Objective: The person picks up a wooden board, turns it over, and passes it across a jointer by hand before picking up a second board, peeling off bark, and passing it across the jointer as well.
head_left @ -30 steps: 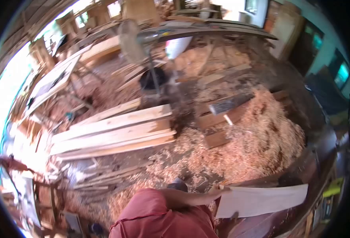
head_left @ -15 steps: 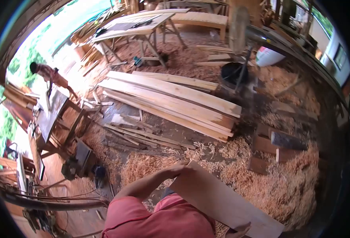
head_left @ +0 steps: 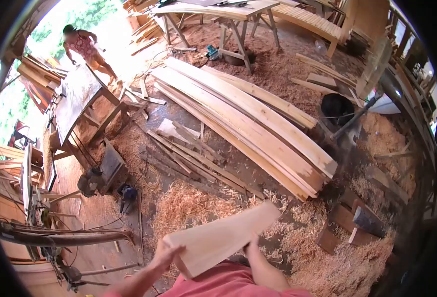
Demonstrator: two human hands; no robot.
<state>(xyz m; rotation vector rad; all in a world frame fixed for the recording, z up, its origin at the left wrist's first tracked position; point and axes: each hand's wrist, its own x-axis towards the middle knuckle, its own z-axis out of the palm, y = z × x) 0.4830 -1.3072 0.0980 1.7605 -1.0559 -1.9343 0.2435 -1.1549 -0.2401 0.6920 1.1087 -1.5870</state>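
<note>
The wooden board [head_left: 223, 236] is held up on the near side of the plank stack [head_left: 250, 121]. The left hand [head_left: 166, 256] is curled closed on its left end, thumb on the face; the right hand [head_left: 252, 246] meets the lower edge (finger closure hidden, so I can't tell). This looks like handling or carrying; moving it calls for coordinated hands and clearance from the plank stack.

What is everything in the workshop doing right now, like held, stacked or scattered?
Left hand: closed on the short board's end.
Right hand: holding its near edge.
Short board: held up, tilted.
Long boards: stacked on the floor.
Wood shavings: loose, scattered, heaped.
Other person: upright beside a table.
</note>
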